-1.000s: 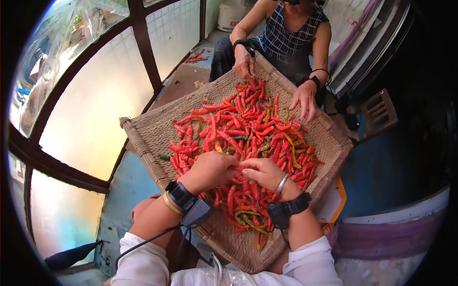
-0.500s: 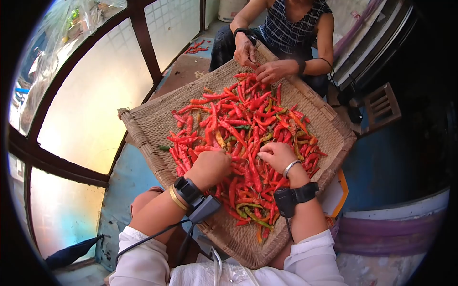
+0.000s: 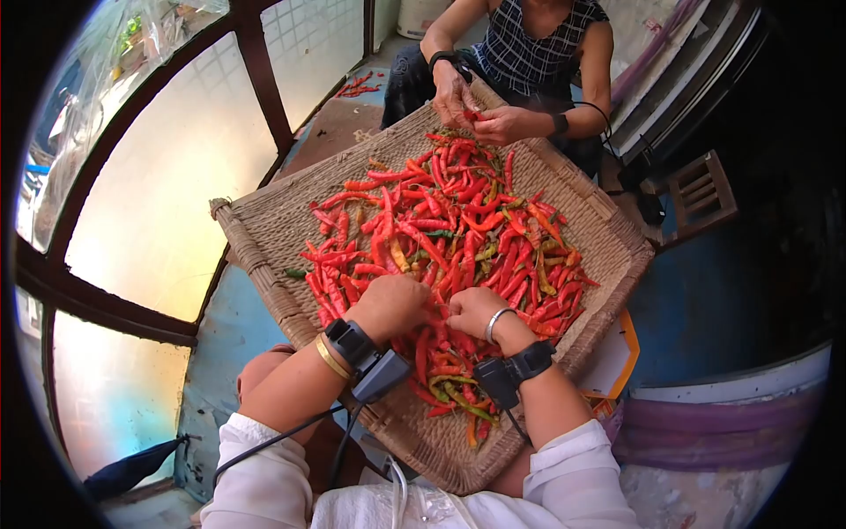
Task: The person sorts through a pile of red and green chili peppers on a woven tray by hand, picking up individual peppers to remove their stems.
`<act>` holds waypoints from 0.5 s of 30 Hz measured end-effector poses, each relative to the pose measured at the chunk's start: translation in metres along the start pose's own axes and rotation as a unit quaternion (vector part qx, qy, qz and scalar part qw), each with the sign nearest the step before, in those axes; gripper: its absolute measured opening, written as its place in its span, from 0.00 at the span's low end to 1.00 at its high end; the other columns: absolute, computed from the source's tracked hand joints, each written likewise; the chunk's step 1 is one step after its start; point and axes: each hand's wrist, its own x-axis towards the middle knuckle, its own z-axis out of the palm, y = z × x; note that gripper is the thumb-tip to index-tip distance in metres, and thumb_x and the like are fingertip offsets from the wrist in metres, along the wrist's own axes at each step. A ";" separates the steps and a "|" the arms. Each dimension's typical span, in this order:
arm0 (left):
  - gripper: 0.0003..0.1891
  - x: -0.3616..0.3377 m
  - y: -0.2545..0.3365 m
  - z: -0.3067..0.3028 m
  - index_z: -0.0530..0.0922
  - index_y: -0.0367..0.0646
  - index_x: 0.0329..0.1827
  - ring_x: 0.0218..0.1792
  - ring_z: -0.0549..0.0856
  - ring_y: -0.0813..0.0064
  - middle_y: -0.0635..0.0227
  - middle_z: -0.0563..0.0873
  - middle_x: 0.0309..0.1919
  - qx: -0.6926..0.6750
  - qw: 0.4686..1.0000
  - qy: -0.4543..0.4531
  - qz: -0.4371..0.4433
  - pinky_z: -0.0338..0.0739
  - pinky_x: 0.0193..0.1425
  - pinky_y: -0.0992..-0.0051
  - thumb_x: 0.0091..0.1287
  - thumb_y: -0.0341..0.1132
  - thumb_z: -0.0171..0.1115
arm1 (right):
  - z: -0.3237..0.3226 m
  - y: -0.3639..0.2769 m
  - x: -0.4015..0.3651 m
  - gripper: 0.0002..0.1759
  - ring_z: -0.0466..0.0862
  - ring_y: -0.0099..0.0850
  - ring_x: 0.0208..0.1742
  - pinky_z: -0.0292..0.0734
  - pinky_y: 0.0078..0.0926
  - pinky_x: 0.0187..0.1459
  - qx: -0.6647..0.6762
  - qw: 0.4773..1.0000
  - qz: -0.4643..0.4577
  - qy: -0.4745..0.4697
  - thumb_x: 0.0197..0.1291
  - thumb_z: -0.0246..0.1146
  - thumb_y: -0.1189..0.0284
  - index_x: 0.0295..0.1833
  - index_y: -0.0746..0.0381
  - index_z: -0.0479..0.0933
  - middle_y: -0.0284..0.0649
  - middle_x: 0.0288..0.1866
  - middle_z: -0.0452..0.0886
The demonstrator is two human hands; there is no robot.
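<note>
A woven basket tray (image 3: 264, 212) holds a broad heap of red chili peppers (image 3: 432, 234), with some orange, yellow and green ones mixed in. Over the near part of the heap, my left hand (image 3: 394, 306) is closed, and red shows at its fingertips, seemingly a chili pepper. My right hand (image 3: 476, 310) faces it from close by, thumb and fingers pinched together. What the right fingers hold is too small to make out. Twisted green-yellow peppers (image 3: 458, 392) lie below my wrists.
Across the tray sits another person (image 3: 538, 53), whose hands (image 3: 480, 115) hold a red pepper over the far corner. More red peppers (image 3: 359, 85) lie on the floor behind. Framed window panes (image 3: 167, 176) stand at left, a wooden stool (image 3: 702, 196) at right.
My right hand has moved left and slightly down, close to my left hand. My left hand stays nearly in place. The other person's hands have shifted slightly, with a red pepper now showing between them.
</note>
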 end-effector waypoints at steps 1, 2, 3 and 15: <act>0.12 0.000 0.000 -0.002 0.75 0.40 0.32 0.29 0.81 0.56 0.56 0.79 0.24 -0.001 1.000 0.000 -0.001 0.75 0.32 0.61 0.51 0.39 0.60 | -0.005 0.002 -0.002 0.11 0.80 0.40 0.38 0.74 0.33 0.41 0.019 1.000 -0.024 0.004 0.44 0.61 0.64 0.32 0.59 0.79 0.44 0.33 0.80; 0.11 -0.001 -0.001 -0.005 0.76 0.41 0.32 0.30 0.81 0.56 0.56 0.80 0.25 0.013 1.000 -0.026 -0.012 0.75 0.33 0.62 0.51 0.39 0.60 | -0.014 0.005 -0.006 0.10 0.79 0.41 0.34 0.74 0.33 0.38 0.070 0.997 -0.034 0.027 0.43 0.61 0.65 0.29 0.59 0.78 0.43 0.29 0.80; 0.11 -0.001 -0.001 -0.009 0.77 0.42 0.33 0.31 0.81 0.57 0.57 0.80 0.26 0.027 0.998 -0.052 -0.022 0.75 0.33 0.63 0.51 0.39 0.59 | -0.024 0.004 -0.013 0.10 0.80 0.36 0.28 0.74 0.32 0.33 0.108 0.991 -0.050 0.064 0.44 0.61 0.66 0.25 0.62 0.76 0.43 0.24 0.79; 0.15 -0.010 -0.010 0.005 0.75 0.43 0.39 0.31 0.81 0.57 0.56 0.80 0.25 0.022 1.000 0.006 0.020 0.76 0.34 0.62 0.51 0.39 0.61 | -0.052 0.016 -0.025 0.17 0.78 0.20 0.27 0.73 0.13 0.21 0.652 0.719 -0.056 0.235 0.58 0.57 0.71 0.52 0.68 0.69 0.37 0.33 0.78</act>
